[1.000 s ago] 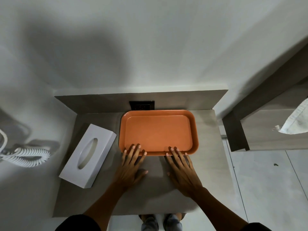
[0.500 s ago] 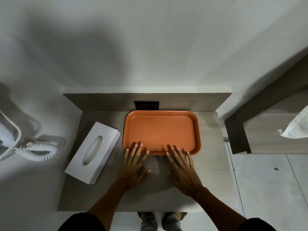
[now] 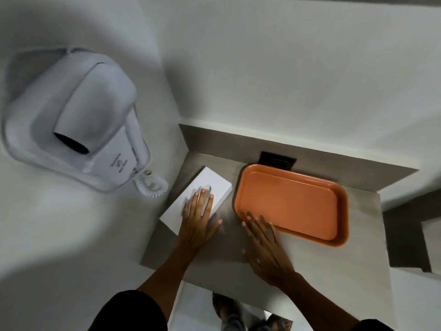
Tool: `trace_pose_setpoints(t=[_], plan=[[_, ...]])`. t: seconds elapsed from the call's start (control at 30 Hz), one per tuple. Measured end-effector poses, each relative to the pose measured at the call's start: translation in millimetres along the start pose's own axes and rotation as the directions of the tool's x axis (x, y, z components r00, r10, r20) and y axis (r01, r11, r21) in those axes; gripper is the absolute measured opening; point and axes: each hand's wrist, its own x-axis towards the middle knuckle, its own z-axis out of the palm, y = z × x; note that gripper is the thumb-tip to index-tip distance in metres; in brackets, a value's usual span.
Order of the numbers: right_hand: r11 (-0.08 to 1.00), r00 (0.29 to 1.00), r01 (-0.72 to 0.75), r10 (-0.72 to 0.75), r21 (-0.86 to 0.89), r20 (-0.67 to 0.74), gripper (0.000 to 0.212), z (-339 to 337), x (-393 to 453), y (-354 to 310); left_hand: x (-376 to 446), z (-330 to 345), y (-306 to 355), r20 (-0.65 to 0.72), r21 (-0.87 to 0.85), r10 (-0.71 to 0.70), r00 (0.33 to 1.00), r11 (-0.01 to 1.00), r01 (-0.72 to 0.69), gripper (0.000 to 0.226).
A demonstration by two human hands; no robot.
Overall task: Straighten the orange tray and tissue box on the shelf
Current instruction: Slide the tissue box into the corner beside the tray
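Observation:
The orange tray [image 3: 291, 204] lies flat on the grey shelf [image 3: 238, 254], its long side close to the back panel. Left of it, a white tissue box [image 3: 210, 185] sits at an angle, its slot mostly covered by my left hand [image 3: 198, 220]. That hand lies flat on top of the box with fingers spread and the thumb off its right edge. My right hand [image 3: 265, 247] rests flat on the shelf, fingertips touching the tray's near left rim. Neither hand grips anything.
A white wall-mounted hair dryer [image 3: 76, 120] with a coiled cord [image 3: 150, 185] hangs on the left wall beside the shelf. A dark wall socket [image 3: 276, 161] sits behind the tray. Another wooden surface [image 3: 403, 232] borders the shelf on the right. Feet show below.
My left hand has left the tray's front rim and moved left onto the tissue box. My right hand stays at the tray's rim. The view has swung left, showing the hair dryer.

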Motion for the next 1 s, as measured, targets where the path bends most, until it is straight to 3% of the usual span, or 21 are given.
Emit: trace_pose_setpoints(t=[0.1,0.2,0.4,0.73,1.0], plan=[[0.994,0.994,0.106,-0.106,0.010,-0.001,0.071,21,8,-24,-3,3,-29,0.068,-0.043,-0.141,0.988,0.989,0.144,0.096],[0.991,0.990,0.123,-0.127,0.060,0.066,0.076,42,16,-44,-2,12,-50,0.178,-0.017,-0.223,0.958,0.973,0.230,0.114],[0.991,0.982,0.126,-0.129,0.035,0.136,0.086,71,36,-43,5,28,-62,0.123,-0.122,-0.343,0.931,0.926,0.357,0.131],[0.995,0.987,0.099,-0.096,-0.017,0.128,0.086,97,50,-37,16,43,-68,0.021,-0.062,-0.387,0.922,0.920,0.387,0.128],[0.997,0.988,0.081,-0.080,-0.005,0.129,0.082,94,50,-39,78,27,-60,-0.060,-0.154,-0.539,0.840,0.836,0.526,0.121]])
